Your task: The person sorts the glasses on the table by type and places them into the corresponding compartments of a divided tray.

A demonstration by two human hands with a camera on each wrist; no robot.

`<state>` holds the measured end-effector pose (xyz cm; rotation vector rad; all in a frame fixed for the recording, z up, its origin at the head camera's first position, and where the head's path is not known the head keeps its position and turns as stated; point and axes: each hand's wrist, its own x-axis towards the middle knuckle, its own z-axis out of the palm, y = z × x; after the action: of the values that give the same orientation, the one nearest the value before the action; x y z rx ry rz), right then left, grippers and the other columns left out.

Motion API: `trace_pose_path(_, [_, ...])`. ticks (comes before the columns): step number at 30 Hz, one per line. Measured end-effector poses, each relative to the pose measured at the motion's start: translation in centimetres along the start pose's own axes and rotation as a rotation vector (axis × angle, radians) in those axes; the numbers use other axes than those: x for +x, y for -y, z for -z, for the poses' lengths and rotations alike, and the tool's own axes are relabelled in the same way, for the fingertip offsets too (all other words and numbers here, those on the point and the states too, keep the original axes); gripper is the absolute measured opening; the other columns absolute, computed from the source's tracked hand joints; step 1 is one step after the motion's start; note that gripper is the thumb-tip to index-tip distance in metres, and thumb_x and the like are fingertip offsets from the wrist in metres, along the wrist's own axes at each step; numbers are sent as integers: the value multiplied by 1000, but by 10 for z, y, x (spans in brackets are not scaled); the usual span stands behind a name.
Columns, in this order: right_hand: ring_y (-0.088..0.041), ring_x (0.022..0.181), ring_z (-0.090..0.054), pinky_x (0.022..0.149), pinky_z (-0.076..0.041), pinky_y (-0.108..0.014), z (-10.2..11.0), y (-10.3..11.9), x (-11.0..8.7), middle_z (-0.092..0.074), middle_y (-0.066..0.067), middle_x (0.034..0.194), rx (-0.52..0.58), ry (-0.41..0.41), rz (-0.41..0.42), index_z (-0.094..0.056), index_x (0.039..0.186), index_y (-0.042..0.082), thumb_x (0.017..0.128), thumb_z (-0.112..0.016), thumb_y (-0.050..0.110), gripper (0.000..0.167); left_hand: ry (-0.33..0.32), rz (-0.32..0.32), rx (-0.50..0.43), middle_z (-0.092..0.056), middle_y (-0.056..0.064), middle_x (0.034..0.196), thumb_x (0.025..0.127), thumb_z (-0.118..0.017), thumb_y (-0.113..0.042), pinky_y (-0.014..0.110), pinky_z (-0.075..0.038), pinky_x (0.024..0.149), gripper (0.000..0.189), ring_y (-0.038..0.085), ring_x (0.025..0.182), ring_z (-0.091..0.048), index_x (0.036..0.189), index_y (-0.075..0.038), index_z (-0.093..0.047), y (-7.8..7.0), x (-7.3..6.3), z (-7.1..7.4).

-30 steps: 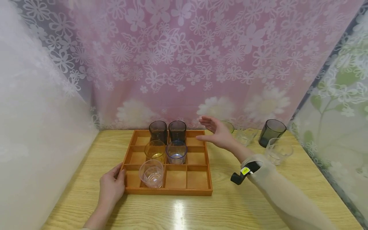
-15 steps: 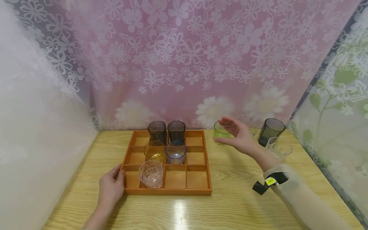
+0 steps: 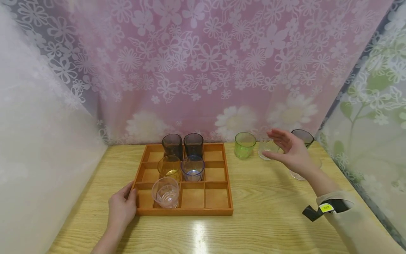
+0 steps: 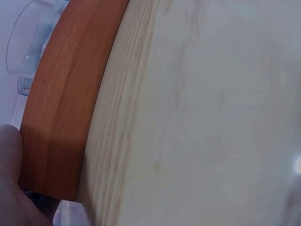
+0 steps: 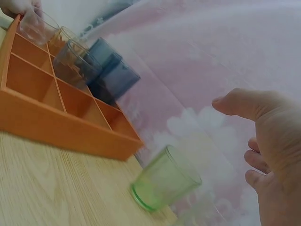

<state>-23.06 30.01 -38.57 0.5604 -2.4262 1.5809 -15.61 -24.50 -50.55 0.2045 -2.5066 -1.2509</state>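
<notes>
My left hand (image 3: 122, 206) grips the front left corner of a wooden divided tray (image 3: 185, 212), its thumb at the rim. In the left wrist view that hand (image 4: 11, 174) shows at the tray's end. My right hand (image 3: 293, 151) is raised over the table's right side, thumb and fingers apart, holding nothing. Just left of it stands a clear glass (image 3: 264, 152), partly covered by the fingers. A dark grey glass (image 3: 302, 135) and another clear glass (image 3: 296, 175) are partly hidden behind the hand and wrist. Further left stands a green glass (image 3: 245, 145), near in the right wrist view.
Inside the tray, two dark glasses (image 3: 172, 144) stand at the back. An amber glass (image 3: 169, 167) and a blue-rimmed glass (image 3: 192, 169) occupy the middle row, and a clear glass (image 3: 166, 194) the front. A floral curtain (image 3: 190, 70) hangs behind the table.
My right hand has moved right from above the tray's right edge, past the green glass, uncovering it, to near the clear and dark glasses. The left hand stays on the tray.
</notes>
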Motion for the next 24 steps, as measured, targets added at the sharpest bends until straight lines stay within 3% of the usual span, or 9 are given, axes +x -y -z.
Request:
trace_pose_path(8, [-3, 136, -51, 107, -43, -14, 22, -6, -15, -54, -5, 150, -54, -32, -78, -41, 158, 2, 91, -84, 1, 80, -5, 7, 9, -68, 28, 128, 106, -58, -3, 47, -56, 92, 36, 37, 118, -66, 140, 10, -63, 3, 1, -2])
trace_pose_path(12, [3, 132, -50, 103, -45, -13, 30, -9, -21, -54, 2, 149, -51, -48, -110, -41, 158, 5, 91, -83, 0, 80, -7, 4, 6, -69, 28, 128, 106, -58, -2, 48, -56, 92, 35, 37, 118, -66, 139, 10, -63, 3, 0, -2])
trace_pose_path(20, [5, 128, -50, 97, -46, -9, 53, -16, -34, -54, 14, 144, -102, -87, -111, -40, 160, 9, 92, -81, -1, 80, -1, -4, 1, -68, 29, 128, 106, -58, -2, 49, -57, 92, 36, 39, 119, -66, 140, 11, -62, 2, 0, -2])
trace_pose_path(24, [-1, 134, -48, 100, -42, -8, 63, -23, -41, -51, 13, 145, -129, -107, -144, -36, 163, 8, 94, -81, 2, 83, 5, 3, 6, -68, 29, 129, 107, -57, -3, 49, -56, 93, 37, 38, 120, -66, 141, 10, -61, 4, 1, -1])
